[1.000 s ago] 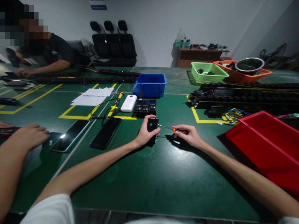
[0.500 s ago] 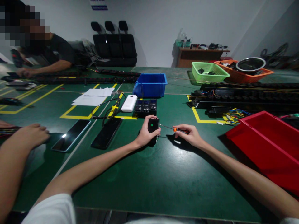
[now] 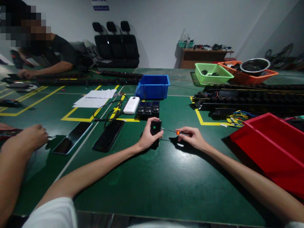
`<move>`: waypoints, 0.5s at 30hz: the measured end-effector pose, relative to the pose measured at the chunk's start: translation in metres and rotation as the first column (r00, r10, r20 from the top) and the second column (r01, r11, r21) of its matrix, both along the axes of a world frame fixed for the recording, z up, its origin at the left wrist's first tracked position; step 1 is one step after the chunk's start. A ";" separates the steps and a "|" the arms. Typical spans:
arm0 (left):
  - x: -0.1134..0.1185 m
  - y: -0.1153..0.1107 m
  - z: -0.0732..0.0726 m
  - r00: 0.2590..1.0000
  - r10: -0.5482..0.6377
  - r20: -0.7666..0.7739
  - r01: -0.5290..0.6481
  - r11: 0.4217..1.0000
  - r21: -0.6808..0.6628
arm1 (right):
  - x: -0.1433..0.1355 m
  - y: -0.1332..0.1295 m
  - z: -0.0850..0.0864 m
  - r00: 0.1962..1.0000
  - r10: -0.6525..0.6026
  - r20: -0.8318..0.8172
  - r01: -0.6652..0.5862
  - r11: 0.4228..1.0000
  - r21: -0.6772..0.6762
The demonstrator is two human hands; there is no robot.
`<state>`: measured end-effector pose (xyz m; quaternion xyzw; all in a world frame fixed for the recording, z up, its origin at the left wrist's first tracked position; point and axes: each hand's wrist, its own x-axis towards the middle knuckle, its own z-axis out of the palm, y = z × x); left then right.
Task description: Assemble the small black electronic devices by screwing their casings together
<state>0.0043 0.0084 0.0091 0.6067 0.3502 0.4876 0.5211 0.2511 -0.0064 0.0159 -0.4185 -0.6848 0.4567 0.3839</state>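
- Head view: black boxy block (image 3: 155,125), round green dot on its face, well in from the worktop's (image 3: 166,190) near edge.
- Left hand (image 3: 147,136) grips it between thumb and fingers.
- Right hand (image 3: 194,136) pinches an orange-and-black screwdriver (image 3: 178,133), tip at the block's right side.

Holding black box (image 3: 155,131) in left grip (image 3: 147,137), screwdriver (image 3: 178,133) in right grip (image 3: 194,137), tip at box's right side. Beyond, on table (image 3: 171,180): black devices (image 3: 148,109), white power bank (image 3: 131,105), blue bin (image 3: 152,91). To left, two phones (image 3: 108,136).
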 end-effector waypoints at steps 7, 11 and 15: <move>-0.002 -0.002 0.000 0.998 0.003 -0.069 0.000 0.999 0.039 | 0.000 0.000 0.001 1.000 0.003 -0.005 -0.003 1.000 -0.001; -0.001 -0.003 0.001 0.994 0.033 -0.104 -0.024 0.996 0.082 | 0.002 0.001 -0.001 1.000 0.011 -0.012 -0.012 1.000 -0.008; -0.002 -0.002 0.001 0.985 0.095 -0.142 -0.065 0.977 0.203 | 0.003 0.003 0.002 1.000 0.028 -0.010 -0.028 0.998 -0.061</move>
